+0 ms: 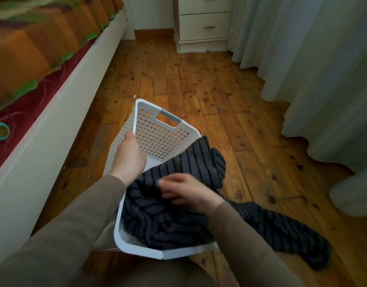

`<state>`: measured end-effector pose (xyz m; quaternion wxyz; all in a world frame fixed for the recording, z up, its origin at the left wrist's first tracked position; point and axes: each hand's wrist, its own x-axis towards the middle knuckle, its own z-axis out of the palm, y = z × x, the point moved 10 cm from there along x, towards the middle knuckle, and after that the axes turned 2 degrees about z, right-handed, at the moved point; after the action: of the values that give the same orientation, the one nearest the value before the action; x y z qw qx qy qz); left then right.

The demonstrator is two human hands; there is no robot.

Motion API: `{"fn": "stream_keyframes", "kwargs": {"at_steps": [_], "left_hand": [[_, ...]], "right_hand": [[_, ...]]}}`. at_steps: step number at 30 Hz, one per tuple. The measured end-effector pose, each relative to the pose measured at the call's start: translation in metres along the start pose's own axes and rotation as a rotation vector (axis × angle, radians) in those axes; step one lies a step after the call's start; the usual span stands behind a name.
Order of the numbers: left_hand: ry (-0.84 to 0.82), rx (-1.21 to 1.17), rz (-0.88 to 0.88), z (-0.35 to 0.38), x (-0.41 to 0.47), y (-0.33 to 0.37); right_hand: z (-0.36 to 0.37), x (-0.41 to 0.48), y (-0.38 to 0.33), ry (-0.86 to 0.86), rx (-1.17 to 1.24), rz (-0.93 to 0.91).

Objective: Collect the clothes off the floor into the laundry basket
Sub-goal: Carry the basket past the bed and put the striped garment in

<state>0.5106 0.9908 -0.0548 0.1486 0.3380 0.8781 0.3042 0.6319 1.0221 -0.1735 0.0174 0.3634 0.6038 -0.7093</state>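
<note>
Your left hand (129,155) was closed over the left rim of the white perforated laundry basket (157,131), thumb on the outer wall and fingers curled inside, just left of centre in the frame. Your right hand (186,191) lay lower, near the middle, blurred, its fingers loosely spread and pressed flat on the dark striped garment (178,214); whether it pinched any cloth you could not tell from this view. The garment filled the near half of the basket, with one part draped over the right rim and another trailing onto the wooden floor (230,100) at lower right. The basket's far end was bare inside. A bed (44,48) ran along the left edge, a white drawer unit (203,23) stood at top centre, and pale curtains (313,59) hung on the right.
</note>
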Motion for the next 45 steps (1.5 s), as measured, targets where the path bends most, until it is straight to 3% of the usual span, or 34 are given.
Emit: {"fn": "stream_keyframes", "kwargs": {"at_steps": [4, 6, 7, 10, 13, 16, 21, 24, 26, 29, 32, 38, 43, 45], "left_hand": [[-0.023, -0.021, 0.003, 0.003, -0.001, 0.003], [-0.020, -0.014, 0.007, 0.005, -0.002, 0.005], [-0.018, -0.015, 0.010, 0.005, -0.002, 0.006], [-0.023, -0.014, 0.026, 0.008, -0.002, 0.010], [-0.037, -0.016, 0.043, 0.010, -0.002, 0.012], [-0.031, -0.003, 0.046, 0.010, -0.002, 0.012], [-0.024, 0.008, 0.026, 0.004, 0.000, 0.006], [-0.029, -0.002, 0.016, 0.004, 0.000, 0.005], [-0.023, -0.008, 0.013, 0.004, 0.000, 0.006], [-0.017, 0.005, 0.022, 0.005, 0.000, 0.008], [-0.022, 0.014, 0.026, 0.006, 0.000, 0.009], [-0.041, 0.009, 0.025, 0.006, -0.002, 0.008], [-0.037, 0.005, 0.017, 0.006, -0.002, 0.005], [-0.034, 0.003, 0.010, 0.006, -0.001, 0.004]], "right_hand": [[-0.134, -0.048, 0.048, 0.701, 0.405, -0.027], [-0.167, -0.061, 0.107, 0.886, 0.529, 0.096], [-0.170, -0.058, 0.136, 0.880, 0.566, 0.180], [-0.138, -0.032, 0.198, 0.607, 0.694, 0.419], [-0.111, -0.012, 0.205, 0.404, 0.924, 0.476], [-0.109, -0.002, 0.181, 0.413, 1.096, 0.421], [-0.114, -0.011, 0.159, 0.502, 0.751, 0.395], [-0.140, 0.010, 0.234, 0.526, 0.510, 0.471], [-0.134, 0.002, 0.246, 0.449, 0.518, 0.518], [-0.092, -0.031, 0.210, 0.319, 0.610, 0.637], [-0.078, -0.017, 0.196, 0.210, 0.877, 0.494], [-0.101, 0.001, 0.137, 0.336, 1.223, 0.269], [-0.124, 0.018, 0.074, 0.306, 1.072, 0.113], [-0.135, 0.020, 0.059, 0.423, 0.890, 0.100]]}}
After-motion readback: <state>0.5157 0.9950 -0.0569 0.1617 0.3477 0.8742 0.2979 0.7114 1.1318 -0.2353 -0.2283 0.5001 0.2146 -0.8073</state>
